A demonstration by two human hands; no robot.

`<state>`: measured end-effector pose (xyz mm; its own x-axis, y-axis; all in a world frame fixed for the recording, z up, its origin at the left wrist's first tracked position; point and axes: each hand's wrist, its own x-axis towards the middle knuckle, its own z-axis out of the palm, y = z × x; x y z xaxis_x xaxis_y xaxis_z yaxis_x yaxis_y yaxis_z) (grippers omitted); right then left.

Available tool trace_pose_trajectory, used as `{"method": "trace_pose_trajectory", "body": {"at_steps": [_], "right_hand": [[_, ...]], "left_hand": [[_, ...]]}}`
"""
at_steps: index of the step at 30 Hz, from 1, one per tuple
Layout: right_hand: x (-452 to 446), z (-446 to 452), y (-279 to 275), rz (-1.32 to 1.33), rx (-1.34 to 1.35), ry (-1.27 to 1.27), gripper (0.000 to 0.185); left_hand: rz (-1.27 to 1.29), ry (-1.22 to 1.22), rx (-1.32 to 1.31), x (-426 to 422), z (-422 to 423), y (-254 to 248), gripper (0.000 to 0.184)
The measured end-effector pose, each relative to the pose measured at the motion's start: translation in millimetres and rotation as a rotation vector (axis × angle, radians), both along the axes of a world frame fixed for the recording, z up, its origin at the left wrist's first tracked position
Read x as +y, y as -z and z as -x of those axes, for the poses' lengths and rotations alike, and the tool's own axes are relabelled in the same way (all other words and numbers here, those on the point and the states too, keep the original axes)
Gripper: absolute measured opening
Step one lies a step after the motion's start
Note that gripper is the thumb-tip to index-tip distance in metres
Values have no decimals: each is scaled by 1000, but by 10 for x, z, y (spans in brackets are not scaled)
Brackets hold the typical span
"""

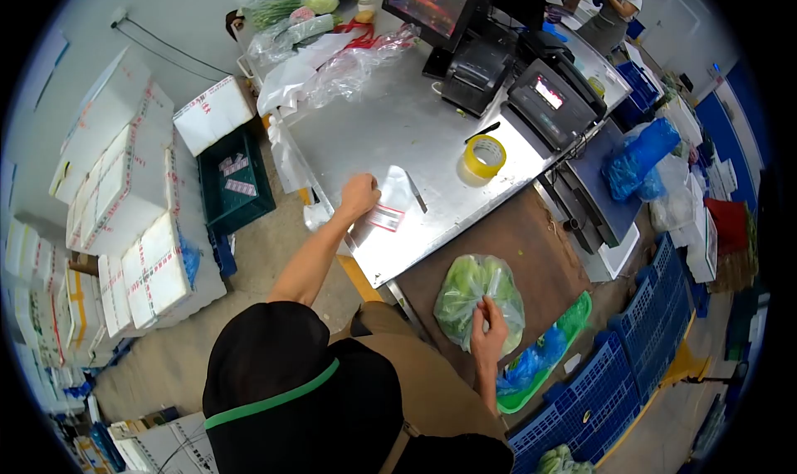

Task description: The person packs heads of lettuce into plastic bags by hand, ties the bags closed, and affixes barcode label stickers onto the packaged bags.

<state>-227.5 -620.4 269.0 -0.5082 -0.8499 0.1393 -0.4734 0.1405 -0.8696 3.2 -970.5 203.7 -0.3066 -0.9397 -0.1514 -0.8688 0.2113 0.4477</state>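
Over the front left part of the metal table point(332, 142), my left hand point(360, 195) has its fingers closed at the edge of a whitish plastic piece with a red-and-white printed label point(387, 217). What its fingertips hold is too small to make out. My right hand point(488, 324) pinches the gathered top of a clear plastic bag of green leafy vegetables point(452, 300), which rests on a brown board. A roll of yellow tape point(485, 156) lies on the metal table, to the right of the label.
A monitor point(433, 5), a printer point(477, 74) and a scale display point(552, 96) stand at the back. White foam boxes point(133, 183) are stacked at left. A green tray point(569, 320) and blue crates point(594, 391) lie at right. Another person point(614, 13) stands far back.
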Motion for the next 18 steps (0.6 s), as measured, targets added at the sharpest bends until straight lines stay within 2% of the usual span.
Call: {"method": "trace_pose_trajectory", "body": {"at_steps": [2, 5, 8, 11, 12, 15, 18], "right_hand": [[-249, -105, -168, 37, 17, -40, 28], [-465, -214, -307, 69, 9, -105, 28], [-575, -258, -274, 69, -36, -150, 29], [-581, -315, -205, 52, -90, -183, 30], [-569, -323, -199, 46, -106, -194, 31], [-549, -295, -228, 49, -87, -155, 34], [-561, -143, -261, 161, 130, 8, 37]], "left_hand": [[-67, -30, 154, 68, -12, 100, 42], [67, -110, 136, 377, 176, -193, 52], [-17, -147, 173, 532, 446, -236, 58], [16, -125, 112, 775, 771, -256, 52], [167, -90, 116, 830, 833, -88, 43], [-45, -124, 463, 834, 952, 33, 36], [-323, -97, 744, 930, 1005, -164, 27]]}}
